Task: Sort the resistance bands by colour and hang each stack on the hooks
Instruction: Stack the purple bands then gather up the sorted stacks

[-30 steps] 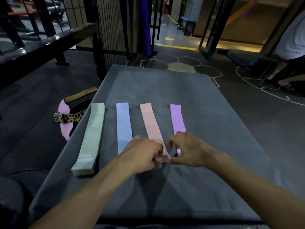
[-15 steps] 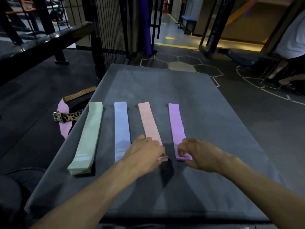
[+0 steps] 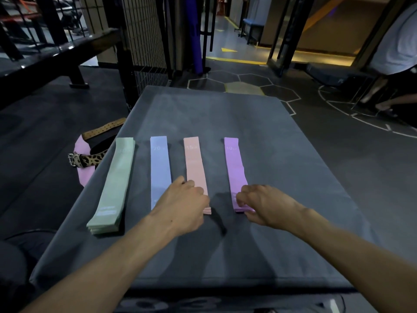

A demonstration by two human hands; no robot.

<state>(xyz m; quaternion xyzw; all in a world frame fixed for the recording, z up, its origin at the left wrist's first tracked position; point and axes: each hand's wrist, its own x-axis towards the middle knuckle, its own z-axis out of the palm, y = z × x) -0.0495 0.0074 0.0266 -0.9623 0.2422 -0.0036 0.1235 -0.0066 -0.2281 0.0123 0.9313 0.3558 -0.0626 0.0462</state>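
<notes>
Four flat stacks of resistance bands lie side by side on the grey-covered table (image 3: pixel 225 114): green (image 3: pixel 115 184), blue (image 3: pixel 159 168), pink (image 3: pixel 194 163) and purple (image 3: pixel 234 163). My left hand (image 3: pixel 182 206) lies over the near end of the pink stack with its fingers curled round that end. My right hand (image 3: pixel 266 206) pinches the near end of the purple stack between thumb and fingers. No hooks are visible.
A leopard-print belt (image 3: pixel 85 159), a tan belt (image 3: pixel 103 131) and a pink item (image 3: pixel 82 175) lie off the table's left edge. A wire mesh fence (image 3: pixel 144 41) stands beyond the far left corner. A person (image 3: pixel 394 53) sits at the far right.
My right hand has drawn the near end of the purple stack to the right, away from the pink one, so it lies straighter. My left hand stays on the pink stack.
</notes>
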